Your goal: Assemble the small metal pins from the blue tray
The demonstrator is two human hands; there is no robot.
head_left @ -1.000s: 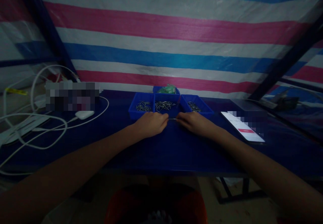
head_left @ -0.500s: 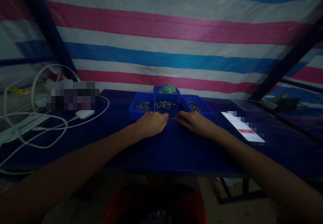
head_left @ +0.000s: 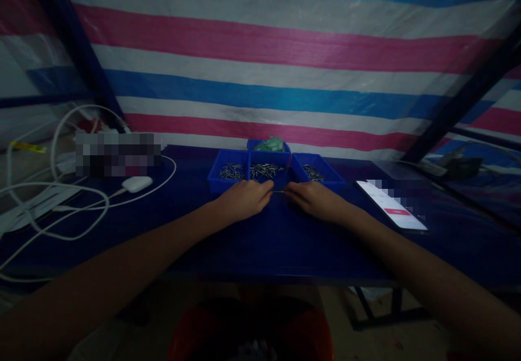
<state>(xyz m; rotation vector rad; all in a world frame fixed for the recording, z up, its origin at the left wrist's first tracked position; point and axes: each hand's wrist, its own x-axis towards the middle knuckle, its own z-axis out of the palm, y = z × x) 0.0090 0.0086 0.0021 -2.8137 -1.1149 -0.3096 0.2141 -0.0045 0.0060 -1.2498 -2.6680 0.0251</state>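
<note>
A thin metal pin (head_left: 279,191) spans the small gap between my hands, just above the blue table. My left hand (head_left: 247,198) is closed, with its fingertips pinching the pin's left end. At the other end, the bent fingers of my right hand (head_left: 312,198) pinch the pin too. Directly beyond the hands are blue bins: a left bin (head_left: 210,178), a middle bin (head_left: 284,160) and a right bin (head_left: 334,175). Each contains a heap of small slender metal pieces (head_left: 232,171), too dim to name more exactly. My hands partly hide the bins' near walls.
Behind them, another blue bin holds green plastic wrapping (head_left: 272,144). A lit phone (head_left: 391,204) lies to the right. White cables (head_left: 108,203) and a white adapter (head_left: 137,184) spread over the left side. A striped sheet (head_left: 285,46) hangs behind the table (head_left: 260,247).
My right hand's fingers have closed in more tightly on the pin's right end. My left hand stays almost where it was.
</note>
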